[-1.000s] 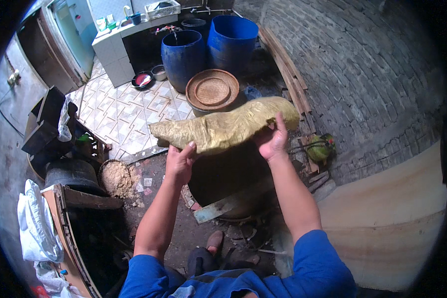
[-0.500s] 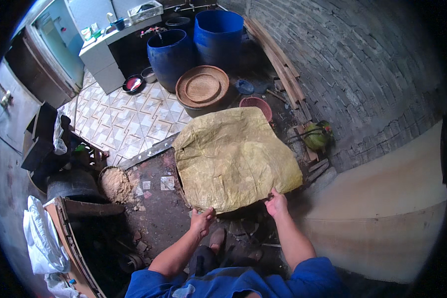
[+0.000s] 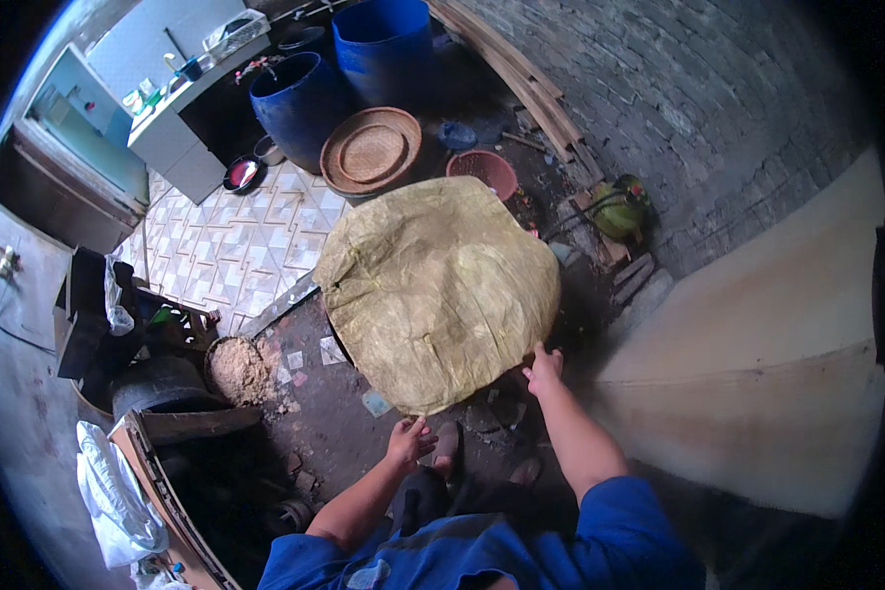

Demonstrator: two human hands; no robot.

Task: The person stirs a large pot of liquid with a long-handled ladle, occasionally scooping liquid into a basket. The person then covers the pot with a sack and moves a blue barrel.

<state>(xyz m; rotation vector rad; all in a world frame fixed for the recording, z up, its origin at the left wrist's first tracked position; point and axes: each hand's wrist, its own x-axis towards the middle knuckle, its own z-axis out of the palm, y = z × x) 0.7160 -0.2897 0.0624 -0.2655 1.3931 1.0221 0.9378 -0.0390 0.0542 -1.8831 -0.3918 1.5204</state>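
Observation:
A wrinkled yellowish sheet, sack-like in look, spreads in front of me and hides whatever lies beneath it. My left hand pinches its near left corner between thumb and fingers. Farther to the right, my right hand is closed on the near right edge. Just past the sheet's far edge are a reddish plastic basin and round woven trays, a smaller one lying in a larger one.
Two blue barrels stand beyond the trays. Sawdust-like material is heaped at left, near a dark tub. At right are a green rounded machine, long planks and a big pale board. White tiles cover the far-left floor.
The surroundings have shifted left and tilted in view. The sheet's right side has drawn in and its outline is rounder. Both hands stay at its near edge.

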